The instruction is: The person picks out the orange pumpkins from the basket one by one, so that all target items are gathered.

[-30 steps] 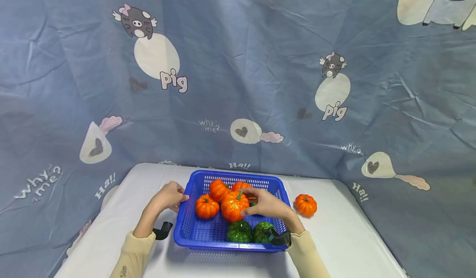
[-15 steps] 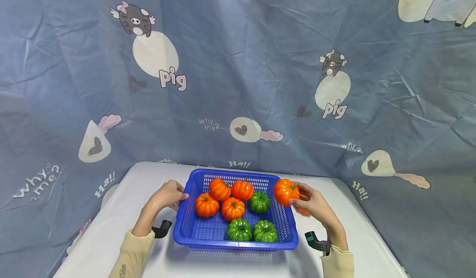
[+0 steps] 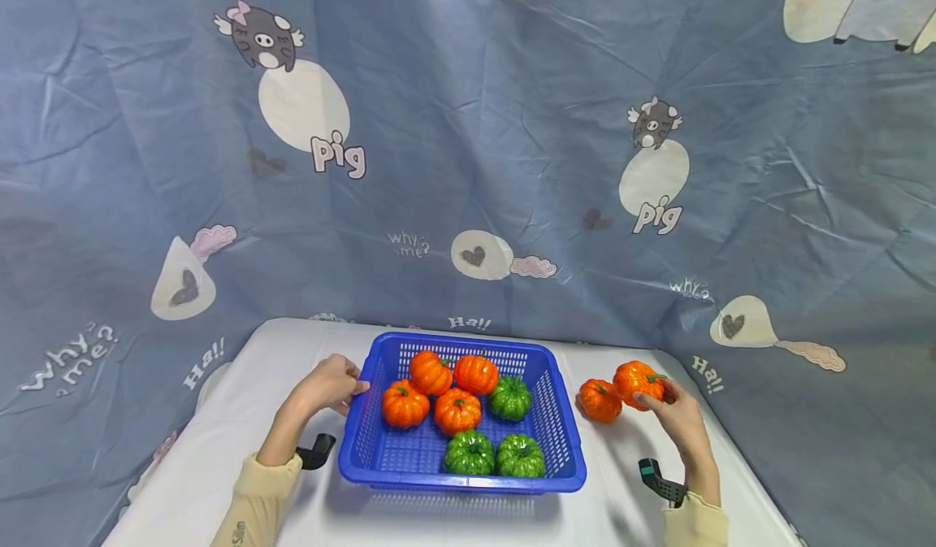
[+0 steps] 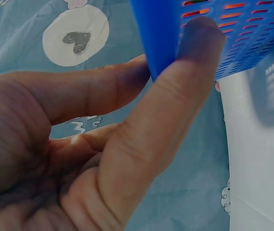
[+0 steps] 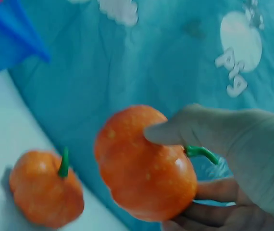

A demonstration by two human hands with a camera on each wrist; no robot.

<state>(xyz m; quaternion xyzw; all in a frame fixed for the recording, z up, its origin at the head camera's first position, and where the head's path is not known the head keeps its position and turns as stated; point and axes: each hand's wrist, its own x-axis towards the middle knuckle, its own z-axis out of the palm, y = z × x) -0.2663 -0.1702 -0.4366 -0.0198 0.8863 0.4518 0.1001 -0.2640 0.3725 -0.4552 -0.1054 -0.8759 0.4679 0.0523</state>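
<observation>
My right hand (image 3: 676,415) grips an orange pumpkin (image 3: 638,384) with a green stem, thumb on one side and fingers beneath, above the table's right side. In the right wrist view, that pumpkin (image 5: 144,166) hangs beside another orange pumpkin (image 5: 48,188), which rests on the white cloth. My left hand (image 3: 327,386) pinches the left rim of a blue plastic basket (image 3: 468,479); the left wrist view shows thumb and finger on either side of the basket wall (image 4: 158,38). Inside the basket sit several orange pumpkins (image 3: 457,411) and three green pumpkins (image 3: 470,453).
A white cloth covers the table (image 3: 439,523). Behind it and along both sides hangs a blue-grey printed curtain (image 3: 468,165). The basket takes up the table's middle, with the loose orange pumpkin (image 3: 600,401) just to its right.
My right hand has lifted the orange pumpkin out of the basket and carried it right, past the loose pumpkin on the table. My left hand stays at the rim.
</observation>
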